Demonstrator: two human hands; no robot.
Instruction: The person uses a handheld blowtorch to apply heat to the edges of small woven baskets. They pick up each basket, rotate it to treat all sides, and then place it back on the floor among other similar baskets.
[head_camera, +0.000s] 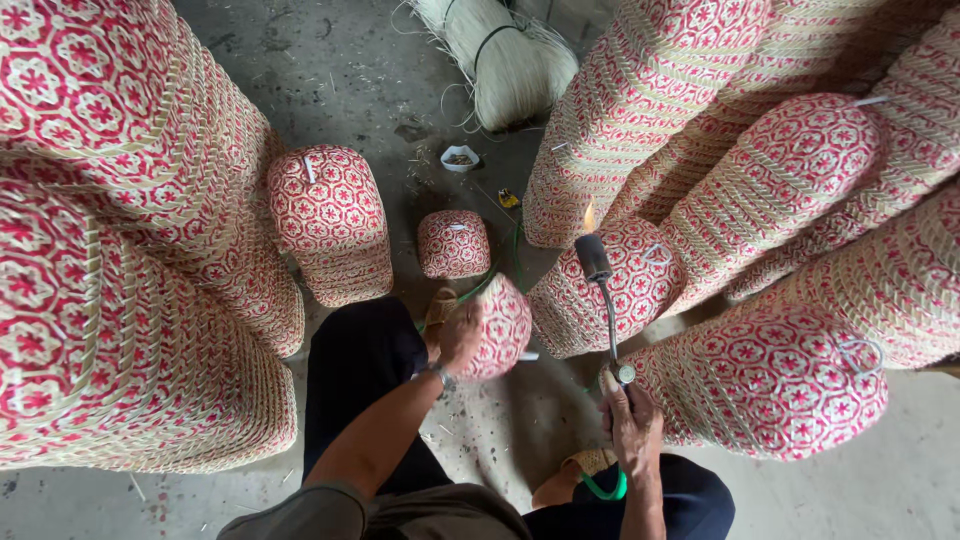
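The left hand has its fingers curled around a small red-and-cream woven basket, gripping it by the near side just at centre of view, above the dark trouser leg. The right hand, at about 5 o'clock from the basket, is closed tight round the handle of a gas torch, whose neck rises toward 12 o'clock with a small flame at its tip. Stacks of larger baskets lie at 9 and 3 o'clock, and a bundle of pale reed lies at 12 o'clock.
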